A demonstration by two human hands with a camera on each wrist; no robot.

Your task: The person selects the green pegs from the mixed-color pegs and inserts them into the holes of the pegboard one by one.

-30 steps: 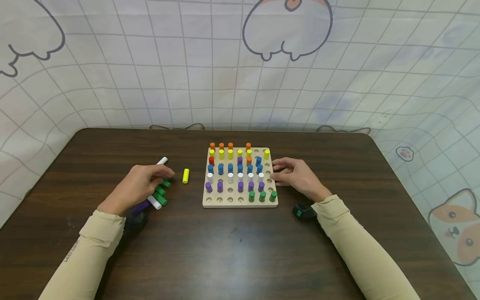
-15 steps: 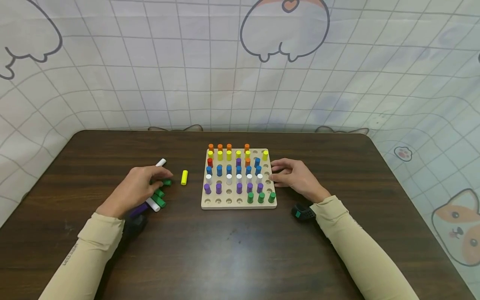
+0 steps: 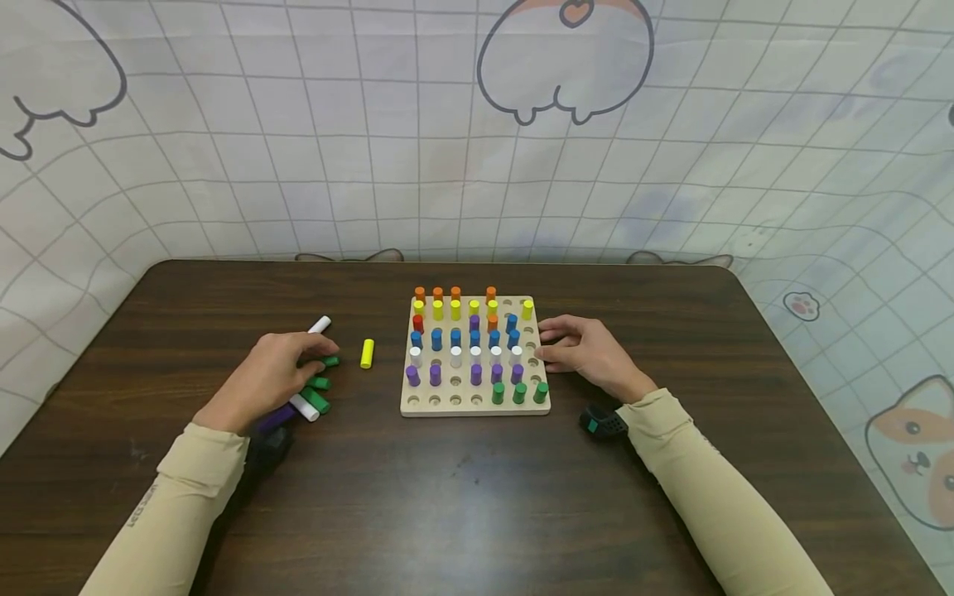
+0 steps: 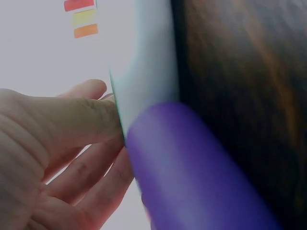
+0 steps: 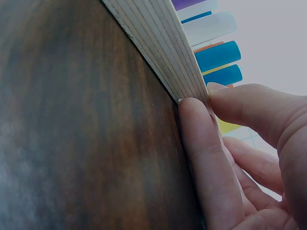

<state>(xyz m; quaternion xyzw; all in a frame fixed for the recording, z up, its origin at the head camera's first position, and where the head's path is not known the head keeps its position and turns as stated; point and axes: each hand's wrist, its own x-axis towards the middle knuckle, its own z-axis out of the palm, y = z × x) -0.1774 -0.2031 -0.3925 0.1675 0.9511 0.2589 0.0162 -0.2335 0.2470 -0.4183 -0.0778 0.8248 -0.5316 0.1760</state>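
Note:
My left hand (image 3: 272,372) is at a small pile of pegs left of the board. Its thumb and fingertips pinch a green peg (image 3: 331,361). Below lie two more green pegs (image 3: 317,401), white pegs (image 3: 304,406) and a purple peg (image 3: 276,416). In the left wrist view a purple peg (image 4: 192,177) fills the foreground and hides the fingertips' grip. A wooden pegboard (image 3: 465,410) lies mid-table, with rows of colored pegs standing in it. At its right edge my right hand (image 3: 592,352) holds the side, thumb on the top rim and a finger against the layered edge (image 5: 158,52).
A single yellow peg (image 3: 367,353) lies between the pile and the board. Bare holes show in the board's front row and right side. The dark wooden table (image 3: 477,513) ends at the back against a gridded cloth (image 3: 417,149).
My left hand has shifted very slightly, and the green peg at its fingertips has turned a little. My right hand stays on the board's edge. The view tilts slightly.

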